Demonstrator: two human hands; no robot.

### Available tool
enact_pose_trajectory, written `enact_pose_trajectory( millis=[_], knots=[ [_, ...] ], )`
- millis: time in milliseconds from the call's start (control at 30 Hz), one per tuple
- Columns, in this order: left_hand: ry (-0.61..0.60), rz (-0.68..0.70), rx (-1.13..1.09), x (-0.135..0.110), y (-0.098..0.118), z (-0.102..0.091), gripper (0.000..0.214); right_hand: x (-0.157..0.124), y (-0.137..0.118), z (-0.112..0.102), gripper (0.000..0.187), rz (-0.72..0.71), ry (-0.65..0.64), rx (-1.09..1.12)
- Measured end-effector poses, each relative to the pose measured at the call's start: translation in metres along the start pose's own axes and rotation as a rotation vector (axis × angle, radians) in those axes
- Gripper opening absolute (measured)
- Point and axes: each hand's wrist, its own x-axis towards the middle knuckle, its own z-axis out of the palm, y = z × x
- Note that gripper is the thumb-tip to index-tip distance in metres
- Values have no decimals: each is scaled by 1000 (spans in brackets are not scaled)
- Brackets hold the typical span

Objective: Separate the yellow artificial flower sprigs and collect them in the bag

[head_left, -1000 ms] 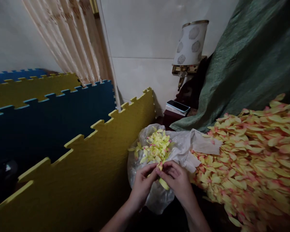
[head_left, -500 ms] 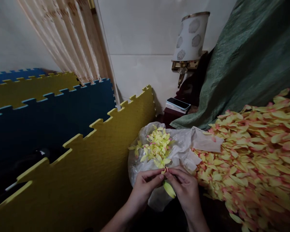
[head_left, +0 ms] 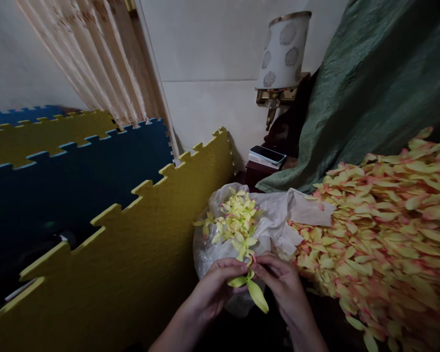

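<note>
Between my two hands is a yellow-green flower [head_left: 256,295] with long petals and a pinkish centre. My left hand [head_left: 220,282] pinches it from the left, fingertips at its centre. From the right, my right hand [head_left: 278,279] closes thumb and fingers on the same centre. Part of the flower is hidden by the fingertips. Just beyond my hands, a heap of similar yellow flowers [head_left: 238,215] lies on a crumpled clear plastic bag [head_left: 205,249]. To the right spreads a large pile of yellow and pink petals [head_left: 381,234].
Yellow foam mats [head_left: 143,244] and a dark blue mat [head_left: 95,171] stand upright on the left. A phone [head_left: 267,154] rests on a box at the back. Green cloth [head_left: 337,112] hangs at right, near a wall lamp [head_left: 286,49].
My left fingers have shifted on the flower, and more of its petals now show below my fingertips. The view has turned slightly.
</note>
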Motion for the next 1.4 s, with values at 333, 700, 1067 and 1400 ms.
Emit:
enact_pose_trajectory(
  millis=[333,700,1067,1400],
  knots=[
    [-32,55,-38,1,-15,1,18,-20,-14,3,5,-281,124,-347],
    [-91,62,-3,-6,-12,4,13,-19,-21,-2,8,-79,46,-74],
    [-35,89,7,-7,-19,5,18,-16,-15,-10,10,96,6,-10],
    [-61,49,-2,-1,-18,1,15,-30,-17,8,6,-302,176,-366]
  ],
)
